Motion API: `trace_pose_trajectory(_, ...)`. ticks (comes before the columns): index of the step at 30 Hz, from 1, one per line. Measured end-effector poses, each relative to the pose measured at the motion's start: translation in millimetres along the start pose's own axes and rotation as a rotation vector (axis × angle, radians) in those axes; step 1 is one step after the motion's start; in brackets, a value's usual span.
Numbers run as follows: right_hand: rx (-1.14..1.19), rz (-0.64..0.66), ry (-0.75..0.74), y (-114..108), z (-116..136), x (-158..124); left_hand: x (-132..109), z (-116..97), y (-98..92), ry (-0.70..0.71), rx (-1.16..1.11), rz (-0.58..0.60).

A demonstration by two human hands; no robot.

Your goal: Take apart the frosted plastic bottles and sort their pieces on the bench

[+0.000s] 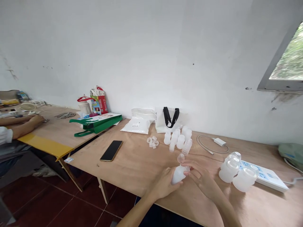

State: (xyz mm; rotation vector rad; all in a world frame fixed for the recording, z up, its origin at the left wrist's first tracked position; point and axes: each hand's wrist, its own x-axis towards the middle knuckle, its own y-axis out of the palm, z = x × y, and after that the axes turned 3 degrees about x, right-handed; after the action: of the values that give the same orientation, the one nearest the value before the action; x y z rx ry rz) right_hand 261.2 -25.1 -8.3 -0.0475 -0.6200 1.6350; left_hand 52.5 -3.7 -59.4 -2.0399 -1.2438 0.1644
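Note:
My left hand [165,184] is wrapped around a milky translucent plastic bottle [179,175], which lies tilted with its mouth to the right. At that mouth end, the fingers of my right hand [198,176] are closed around the neck; whether a small part sits between them is hidden. Just beyond my right fingertips is a small clear dome-shaped cap [181,158]. Farther back stand several translucent bottles and stacked clear caps [187,146]. Several loose translucent rings [152,142] lie left of them.
Several frosted bottles with clear domes [245,178] stand at right against a power strip [265,176]. A white charger with cable [219,142] lies behind. A phone [111,150], white packets [137,125] and a white bag [161,123] are on the table. Another person's hands [33,121] rest at the left table.

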Motion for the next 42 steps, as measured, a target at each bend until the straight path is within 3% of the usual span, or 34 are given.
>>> trace_pose_trajectory(14,-0.019,0.031,0.109,-16,0,-7,-2,-14,-12.7,0.023,0.049,0.04)
trace_pose_trajectory(19,-0.098,-0.001,0.226,-3,-4,-3,0,-10,-9.5,-0.028,0.139,0.029)
trace_pose_trajectory(24,-0.184,-0.08,0.099,16,-27,3,3,-5,-7.9,-0.022,0.171,-0.024)
trace_pose_trajectory(27,-0.123,-0.112,0.106,20,-31,5,4,-3,-9.0,-0.042,0.07,-0.051)
trace_pose_trajectory(35,0.149,0.13,0.204,0,10,-2,10,-1,-19.3,0.004,-0.193,-0.173)
trace_pose_trajectory(42,0.012,0.08,0.265,15,-1,2,7,-7,-37.4,0.04,-0.136,-0.114)
